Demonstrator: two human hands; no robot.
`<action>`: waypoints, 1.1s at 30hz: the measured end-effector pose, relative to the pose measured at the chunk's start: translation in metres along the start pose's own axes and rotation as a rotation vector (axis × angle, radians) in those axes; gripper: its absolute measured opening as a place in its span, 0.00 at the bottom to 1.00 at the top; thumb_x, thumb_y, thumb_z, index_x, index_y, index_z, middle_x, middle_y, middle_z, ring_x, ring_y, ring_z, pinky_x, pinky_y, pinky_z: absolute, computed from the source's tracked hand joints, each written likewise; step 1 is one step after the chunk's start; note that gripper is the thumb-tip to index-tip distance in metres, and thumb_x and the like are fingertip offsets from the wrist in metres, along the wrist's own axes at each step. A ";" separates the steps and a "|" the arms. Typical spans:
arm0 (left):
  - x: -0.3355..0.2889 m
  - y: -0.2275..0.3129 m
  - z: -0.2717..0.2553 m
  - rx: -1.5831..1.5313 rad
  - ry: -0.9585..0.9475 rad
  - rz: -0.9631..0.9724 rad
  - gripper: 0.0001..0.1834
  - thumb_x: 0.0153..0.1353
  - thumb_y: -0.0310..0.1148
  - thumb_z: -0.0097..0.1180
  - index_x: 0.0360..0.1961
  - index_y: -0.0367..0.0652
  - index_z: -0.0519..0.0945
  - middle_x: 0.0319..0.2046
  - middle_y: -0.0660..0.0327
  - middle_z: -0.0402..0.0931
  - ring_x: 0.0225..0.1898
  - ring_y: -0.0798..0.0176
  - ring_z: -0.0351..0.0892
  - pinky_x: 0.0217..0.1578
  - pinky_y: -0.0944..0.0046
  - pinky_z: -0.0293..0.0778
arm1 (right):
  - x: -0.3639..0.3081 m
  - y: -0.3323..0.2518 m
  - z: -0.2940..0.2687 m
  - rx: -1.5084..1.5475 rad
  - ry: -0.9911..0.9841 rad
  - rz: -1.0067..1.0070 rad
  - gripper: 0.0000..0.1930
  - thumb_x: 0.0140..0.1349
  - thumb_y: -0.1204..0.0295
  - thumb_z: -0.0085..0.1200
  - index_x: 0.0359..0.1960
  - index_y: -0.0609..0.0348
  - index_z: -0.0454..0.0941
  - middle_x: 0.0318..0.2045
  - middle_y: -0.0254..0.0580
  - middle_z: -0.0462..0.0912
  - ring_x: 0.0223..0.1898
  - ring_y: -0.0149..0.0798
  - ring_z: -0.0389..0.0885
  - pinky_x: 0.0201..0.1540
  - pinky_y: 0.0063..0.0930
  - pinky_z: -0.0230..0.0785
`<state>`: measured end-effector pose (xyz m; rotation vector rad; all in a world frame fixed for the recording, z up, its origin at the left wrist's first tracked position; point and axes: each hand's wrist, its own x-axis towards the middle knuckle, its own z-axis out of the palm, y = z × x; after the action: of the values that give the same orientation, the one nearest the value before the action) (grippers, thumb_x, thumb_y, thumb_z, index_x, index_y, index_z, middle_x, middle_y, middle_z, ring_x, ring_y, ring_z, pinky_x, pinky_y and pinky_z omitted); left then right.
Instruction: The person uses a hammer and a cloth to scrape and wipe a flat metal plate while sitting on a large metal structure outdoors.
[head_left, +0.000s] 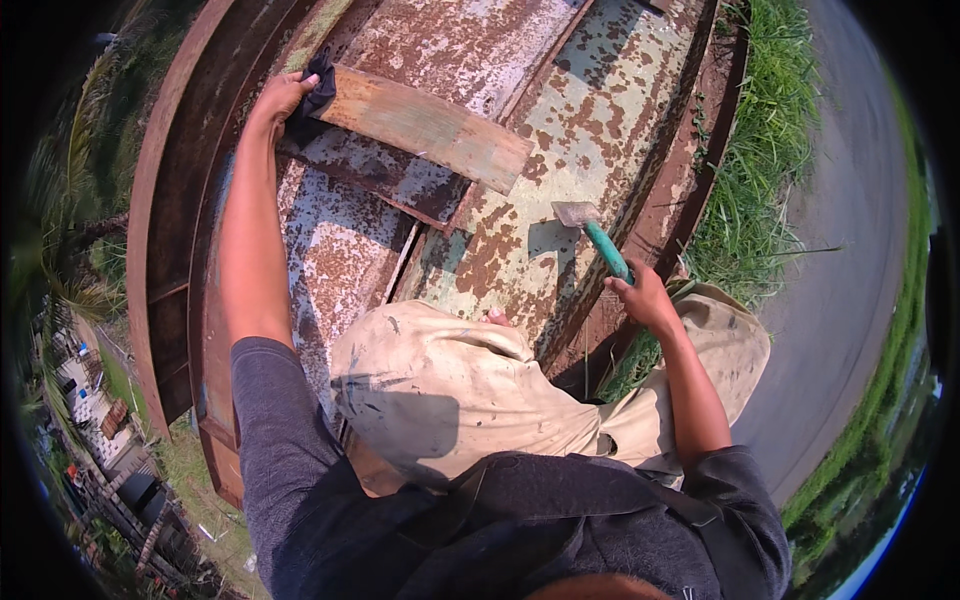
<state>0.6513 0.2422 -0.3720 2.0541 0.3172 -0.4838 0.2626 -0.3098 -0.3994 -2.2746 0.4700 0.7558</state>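
Observation:
My left hand reaches far forward, its fingers closed on a bunched dark cloth. The cloth sits against the left end of a worn wooden board, which slants across the metal; whether my fingers also grip the board is hidden. In my right hand is a scraper with a green handle and a flat, broad blade. The blade is over a metal panel whose pale paint flakes off in rusty patches; whether it touches the metal I cannot tell.
Curved rusty metal beams rise along the left side. A raised rusty edge borders the panel on the right, with tall grass and a grey road beyond. My bent legs in stained beige trousers rest close in front.

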 end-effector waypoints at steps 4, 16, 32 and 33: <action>0.020 -0.014 -0.003 0.140 -0.015 0.032 0.12 0.70 0.37 0.60 0.42 0.37 0.84 0.32 0.67 0.84 0.32 0.72 0.80 0.37 0.66 0.74 | -0.040 -0.050 -0.005 0.740 -0.166 0.105 0.21 0.65 0.63 0.64 0.52 0.63 0.73 0.26 0.34 0.76 0.20 0.26 0.72 0.23 0.28 0.69; 0.003 -0.048 0.010 -0.149 0.091 -0.068 0.32 0.63 0.40 0.68 0.60 0.26 0.76 0.58 0.46 0.79 0.59 0.56 0.78 0.59 0.59 0.70 | -0.014 -0.124 0.026 0.085 0.181 -0.296 0.19 0.69 0.57 0.59 0.40 0.63 0.74 0.20 0.54 0.79 0.23 0.54 0.81 0.29 0.46 0.69; -0.150 -0.160 0.018 -0.750 -0.076 -0.178 0.16 0.71 0.32 0.57 0.56 0.35 0.77 0.50 0.57 0.83 0.46 0.65 0.85 0.52 0.63 0.79 | -0.005 -0.119 0.025 0.006 0.182 -0.283 0.20 0.69 0.56 0.58 0.41 0.65 0.73 0.20 0.58 0.79 0.25 0.58 0.82 0.30 0.49 0.69; -0.163 -0.170 0.026 -0.781 -0.031 -0.185 0.15 0.71 0.31 0.56 0.55 0.35 0.77 0.49 0.58 0.83 0.45 0.65 0.85 0.51 0.63 0.79 | -0.007 -0.115 0.025 0.025 0.184 -0.274 0.20 0.69 0.56 0.59 0.39 0.65 0.73 0.20 0.57 0.78 0.24 0.57 0.81 0.30 0.48 0.69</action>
<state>0.4309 0.3005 -0.4382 1.2627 0.5772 -0.4138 0.3070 -0.2105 -0.3533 -2.3330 0.2402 0.4047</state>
